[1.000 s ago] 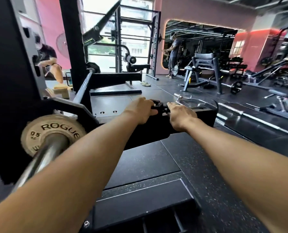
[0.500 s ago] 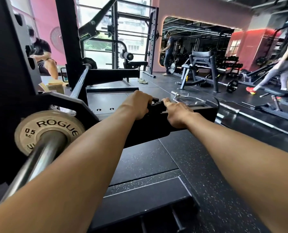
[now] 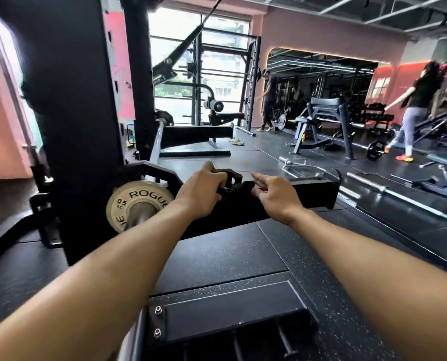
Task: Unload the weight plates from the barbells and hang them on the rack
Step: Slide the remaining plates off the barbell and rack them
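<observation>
- Small tan weight plate (image 3: 136,201) w/ black "ROGUE" and "0.5 KG" lettering sits on the steel barbell (image 3: 139,216) sleeve, lower left of centre, just left of the left wrist.
- Behind it, touching, a bigger black plate (image 3: 149,173) w/ angular edges, same sleeve; bar runs back past a black rack post (image 3: 136,82).
- Black barbell clip (image 3: 230,179), ring shape w/ open centre, is just right of the plates, above a long black rack beam (image 3: 311,194).
- Left hand (image 3: 200,192): fingers curled shut round the clip's left side, thumb on top; gripping it.
- Right hand (image 3: 276,195): fingers loose and part open, index stretched toward the clip; fingertips at or just short of its right edge, can't tell if touching. Holds nothing.
- Both forearms reach fwd over the dark speckled rubber floor (image 3: 225,254).
- Other bars and benches lie further back, right; two people there, blurred.
</observation>
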### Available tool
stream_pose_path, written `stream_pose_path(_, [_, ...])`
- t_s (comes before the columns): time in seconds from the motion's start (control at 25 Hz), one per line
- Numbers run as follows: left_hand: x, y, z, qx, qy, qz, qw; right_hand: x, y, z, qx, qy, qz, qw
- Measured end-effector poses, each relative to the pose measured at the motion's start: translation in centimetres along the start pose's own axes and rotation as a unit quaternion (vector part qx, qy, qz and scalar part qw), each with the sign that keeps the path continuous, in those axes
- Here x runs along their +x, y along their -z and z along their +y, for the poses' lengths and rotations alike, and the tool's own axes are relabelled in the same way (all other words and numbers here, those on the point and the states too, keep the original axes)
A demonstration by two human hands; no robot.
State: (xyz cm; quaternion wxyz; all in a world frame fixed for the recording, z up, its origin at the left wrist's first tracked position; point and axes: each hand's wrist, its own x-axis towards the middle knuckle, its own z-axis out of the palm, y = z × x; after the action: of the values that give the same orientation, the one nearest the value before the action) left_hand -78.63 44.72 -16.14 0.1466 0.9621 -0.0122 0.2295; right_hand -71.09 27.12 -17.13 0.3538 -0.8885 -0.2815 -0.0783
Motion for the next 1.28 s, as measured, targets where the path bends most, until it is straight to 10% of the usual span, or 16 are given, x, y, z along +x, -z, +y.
stream_pose_path(0.64, [-20.2,17.2,3.9,-0.199,0.043,0.062,0.977,-17.4,6.6,-16.8,0.291,-0.003,-0.130,0.948])
stream_pose_path(1.28, [-36.5,21.1,14.8,-0.465,0.316,0.017,0.827,-33.4,8.7,-22.9,0.267,-0.106,-0.182,0.940])
